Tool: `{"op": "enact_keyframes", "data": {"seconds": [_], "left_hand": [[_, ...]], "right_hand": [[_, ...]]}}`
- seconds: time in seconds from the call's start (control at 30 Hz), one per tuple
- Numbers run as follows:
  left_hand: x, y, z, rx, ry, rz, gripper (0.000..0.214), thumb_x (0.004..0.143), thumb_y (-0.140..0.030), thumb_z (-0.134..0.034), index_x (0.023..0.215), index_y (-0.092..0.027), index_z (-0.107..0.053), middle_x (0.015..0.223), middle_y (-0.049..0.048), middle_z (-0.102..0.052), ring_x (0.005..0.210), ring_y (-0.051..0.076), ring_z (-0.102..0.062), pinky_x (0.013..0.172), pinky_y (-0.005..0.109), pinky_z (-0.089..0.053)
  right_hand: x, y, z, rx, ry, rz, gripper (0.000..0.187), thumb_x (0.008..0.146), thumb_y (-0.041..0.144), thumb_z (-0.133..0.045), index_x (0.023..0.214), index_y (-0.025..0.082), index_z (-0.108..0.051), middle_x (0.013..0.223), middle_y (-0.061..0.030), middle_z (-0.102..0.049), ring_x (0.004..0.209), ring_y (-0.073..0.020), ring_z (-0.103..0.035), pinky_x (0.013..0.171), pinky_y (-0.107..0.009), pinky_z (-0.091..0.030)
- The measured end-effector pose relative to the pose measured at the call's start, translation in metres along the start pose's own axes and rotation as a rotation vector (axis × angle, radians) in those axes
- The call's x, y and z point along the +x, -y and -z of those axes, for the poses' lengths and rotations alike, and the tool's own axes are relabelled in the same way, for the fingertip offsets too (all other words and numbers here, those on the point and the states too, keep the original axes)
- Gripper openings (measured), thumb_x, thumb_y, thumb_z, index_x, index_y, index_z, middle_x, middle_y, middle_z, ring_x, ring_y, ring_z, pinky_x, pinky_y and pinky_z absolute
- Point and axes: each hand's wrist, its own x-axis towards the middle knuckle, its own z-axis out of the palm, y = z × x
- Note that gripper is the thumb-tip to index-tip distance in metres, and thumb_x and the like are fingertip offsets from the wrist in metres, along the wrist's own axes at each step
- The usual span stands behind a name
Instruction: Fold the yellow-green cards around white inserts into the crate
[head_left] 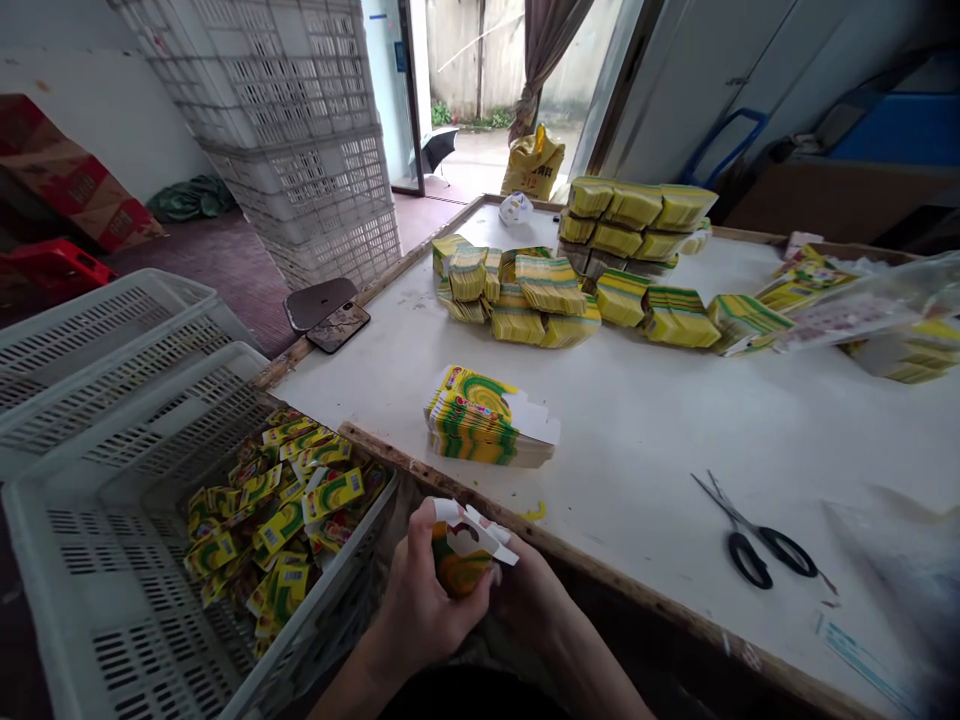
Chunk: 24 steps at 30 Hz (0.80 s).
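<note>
A small yellow-and-green cardboard box [459,565] with white flaps standing up is held low, just off the table's front edge. My left hand [424,590] is wrapped round its left side, thumb across the lower front. My right hand [525,590] closes on its right side near the flaps; some of its fingers are hidden behind the box. Beyond the hands, a stack of flat unfolded boxes [480,420] lies on the white table [622,420]. To the left, a white plastic crate [142,640] holds many filled yellow boxes [285,525].
Scissors [757,535] with black handles lie on the right of the table. Bundles of flat boxes [540,295] are piled at the back. A phone [337,327] rests at the left edge. Tall stacked crates [300,150] stand behind, and clear plastic bags [885,300] lie right.
</note>
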Motion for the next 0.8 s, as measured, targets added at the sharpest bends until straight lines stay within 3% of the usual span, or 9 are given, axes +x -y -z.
{"op": "enact_keyframes", "data": {"seconds": [0.1, 0.17, 0.3, 0.43, 0.5, 0.6, 0.67, 0.73, 0.8], "left_hand": [[0.006, -0.006, 0.001, 0.021, -0.079, 0.07, 0.052, 0.065, -0.022, -0.073, 0.11, -0.023, -0.046, 0.09, 0.0021, -0.061, 0.078, 0.019, -0.062, 0.071, 0.029, -0.049], [0.01, -0.007, 0.004, 0.069, -0.012, 0.066, 0.052, 0.065, -0.023, -0.073, 0.109, -0.024, -0.044, 0.087, 0.001, -0.06, 0.074, 0.019, -0.06, 0.068, 0.028, -0.048], [0.013, -0.004, 0.007, 0.207, 0.193, -0.034, 0.05, 0.067, -0.02, -0.069, 0.107, -0.025, -0.04, 0.085, 0.0003, -0.059, 0.07, 0.019, -0.06, 0.064, 0.027, -0.046], [0.012, -0.006, 0.005, 0.352, 0.203, -0.174, 0.047, 0.062, -0.011, -0.062, 0.101, -0.025, -0.041, 0.085, 0.0014, -0.057, 0.073, 0.021, -0.059, 0.064, 0.028, -0.045], [0.012, -0.008, 0.004, 0.375, 0.224, -0.17, 0.046, 0.06, -0.009, -0.06, 0.1, -0.025, -0.042, 0.084, 0.0015, -0.057, 0.073, 0.022, -0.06, 0.064, 0.029, -0.045], [0.013, -0.009, 0.004, 0.338, 0.278, -0.064, 0.047, 0.063, -0.011, -0.06, 0.104, -0.025, -0.043, 0.087, 0.0027, -0.062, 0.078, 0.024, -0.063, 0.067, 0.031, -0.046], [0.014, -0.007, 0.003, 0.278, 0.289, 0.003, 0.051, 0.065, -0.012, -0.062, 0.111, -0.025, -0.043, 0.09, 0.0035, -0.065, 0.08, 0.025, -0.064, 0.069, 0.033, -0.048], [0.014, -0.003, 0.001, 0.203, 0.279, 0.026, 0.061, 0.066, -0.013, -0.063, 0.121, -0.024, -0.039, 0.098, 0.0063, -0.067, 0.084, 0.025, -0.066, 0.072, 0.035, -0.049], [0.013, 0.002, -0.002, 0.146, 0.25, 0.009, 0.07, 0.068, -0.014, -0.065, 0.131, -0.023, -0.034, 0.112, 0.0116, -0.063, 0.095, 0.027, -0.065, 0.08, 0.04, -0.05]], "right_hand": [[-0.007, -0.004, 0.004, 0.115, 0.064, 0.022, 0.059, 0.071, 0.074, -0.06, 0.087, 0.017, -0.067, 0.066, -0.0038, -0.062, 0.06, -0.0181, -0.058, 0.06, -0.03, -0.05], [-0.009, 0.0, 0.009, 0.092, 0.044, 0.068, 0.056, 0.066, 0.071, -0.067, 0.09, 0.019, -0.066, 0.077, -0.0048, -0.065, 0.07, -0.0196, -0.061, 0.068, -0.031, -0.05], [-0.007, 0.014, 0.013, -0.031, -0.005, 0.059, 0.038, 0.075, 0.053, -0.071, 0.093, 0.02, -0.068, 0.082, -0.0047, -0.068, 0.074, -0.0188, -0.062, 0.074, -0.031, -0.05], [0.001, 0.016, 0.01, -0.111, 0.036, 0.003, 0.033, 0.068, 0.045, -0.078, 0.079, 0.015, -0.068, 0.07, -0.0028, -0.066, 0.068, -0.0181, -0.06, 0.068, -0.029, -0.05], [0.002, 0.014, 0.01, -0.181, 0.033, 0.011, 0.033, 0.069, 0.045, -0.077, 0.078, 0.014, -0.068, 0.072, -0.0036, -0.066, 0.07, -0.0197, -0.061, 0.067, -0.03, -0.051], [-0.004, 0.01, 0.012, -0.371, 0.007, 0.183, 0.033, 0.083, 0.043, -0.063, 0.102, 0.017, -0.067, 0.096, -0.008, -0.069, 0.093, -0.0251, -0.062, 0.09, -0.04, -0.049], [-0.011, 0.009, 0.012, -0.508, 0.026, 0.304, 0.041, 0.089, 0.033, -0.057, 0.127, 0.02, -0.056, 0.122, -0.0104, -0.062, 0.115, -0.0266, -0.056, 0.104, -0.043, -0.041], [-0.016, 0.008, 0.011, -0.625, 0.091, 0.399, 0.054, 0.089, 0.022, -0.054, 0.142, 0.023, -0.041, 0.14, -0.0117, -0.05, 0.129, -0.0267, -0.047, 0.109, -0.043, -0.037], [-0.018, 0.007, 0.011, -0.71, 0.143, 0.476, 0.057, 0.089, 0.014, -0.049, 0.144, 0.025, -0.038, 0.147, -0.0112, -0.044, 0.135, -0.0261, -0.042, 0.111, -0.043, -0.036]]}}
